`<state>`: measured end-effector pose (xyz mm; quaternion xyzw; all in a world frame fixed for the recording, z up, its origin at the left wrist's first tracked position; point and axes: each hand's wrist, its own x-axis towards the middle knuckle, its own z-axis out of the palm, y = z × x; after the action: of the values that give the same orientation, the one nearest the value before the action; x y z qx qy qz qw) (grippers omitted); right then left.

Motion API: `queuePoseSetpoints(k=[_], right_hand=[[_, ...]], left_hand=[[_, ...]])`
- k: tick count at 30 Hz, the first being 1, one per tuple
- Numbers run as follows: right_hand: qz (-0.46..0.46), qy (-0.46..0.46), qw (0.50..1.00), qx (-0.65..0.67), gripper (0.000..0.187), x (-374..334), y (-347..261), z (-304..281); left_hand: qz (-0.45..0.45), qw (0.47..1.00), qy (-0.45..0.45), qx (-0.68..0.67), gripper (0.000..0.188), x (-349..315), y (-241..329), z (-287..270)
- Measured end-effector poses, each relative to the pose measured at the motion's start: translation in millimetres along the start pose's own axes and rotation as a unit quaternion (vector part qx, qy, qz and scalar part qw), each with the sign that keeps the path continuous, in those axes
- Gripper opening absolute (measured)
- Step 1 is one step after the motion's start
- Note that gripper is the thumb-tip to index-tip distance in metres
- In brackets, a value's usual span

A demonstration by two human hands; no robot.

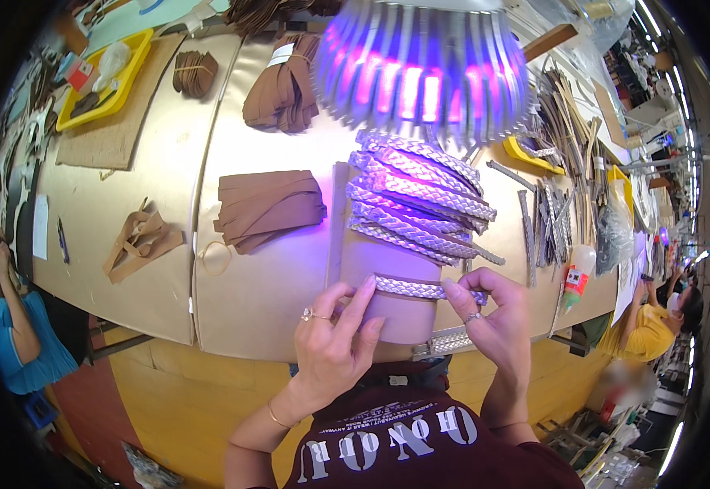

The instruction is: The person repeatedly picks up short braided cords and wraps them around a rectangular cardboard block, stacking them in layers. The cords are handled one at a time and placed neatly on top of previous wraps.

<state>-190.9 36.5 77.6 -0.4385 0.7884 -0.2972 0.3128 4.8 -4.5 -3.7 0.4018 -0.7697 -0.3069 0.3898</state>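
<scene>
A silvery braided strap (408,287) lies crosswise on the near part of a smooth pinkish-brown block or board (404,319). My right hand (495,314) pinches the strap's right end between thumb and fingers. At its left end, the index fingertip of my left hand (334,338) touches the strap, with thumb and other fingers spread apart. Just beyond, a pile of similar braided straps (420,196) covers the far part of the block. Another braided strip (444,342) sits at the table's near edge, below the strap.
A finned lamp (420,65) glowing purple hangs over the pile. Brown strip bundles (269,208) lie left, beyond them a yellow tray (102,81). Loose braided pieces (550,220) and a red-labelled bottle (579,277) are right. People sit at both sides.
</scene>
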Motion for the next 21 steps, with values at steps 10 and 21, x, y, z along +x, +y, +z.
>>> queuePoseSetpoints(k=[10, 21], right_hand=[[-0.035, -0.017, 0.999, 0.036, 0.027, 4, 22, 15], [-0.084, -0.051, 0.995, 0.031, 0.026, 10, 7, 10]], left_hand=[[-0.022, 0.998, -0.046, 0.041, 0.044, -1, 7, -8], [0.053, 0.986, -0.124, 0.094, 0.056, -8, 28, 1]])
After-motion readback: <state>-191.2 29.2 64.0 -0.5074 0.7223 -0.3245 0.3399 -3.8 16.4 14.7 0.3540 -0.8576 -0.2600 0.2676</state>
